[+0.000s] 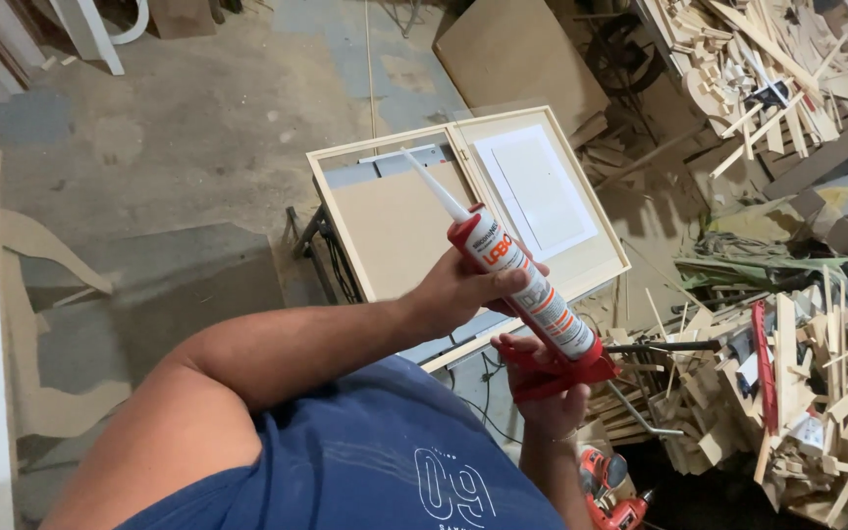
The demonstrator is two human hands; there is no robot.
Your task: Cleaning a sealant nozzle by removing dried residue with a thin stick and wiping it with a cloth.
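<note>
Head view: the left hand [463,290] has its fingers wrapped round a white sealant cartridge [527,290] seated in a red metal caulking gun [561,373]; the right hand [547,397] fingers clamp its handle, above a shallow pale wooden frame tray [345,211] holding a brown board [395,226] and white sheet [537,191].

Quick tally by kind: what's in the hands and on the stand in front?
Caulking gun, red, with sealant cartridge: 1, held by left hand and right hand
Wooden frame, two compartments: 1
Brown board in frame: 1
White sheet in frame: 1
Red power drill on the floor: 1
Total: 5
</note>
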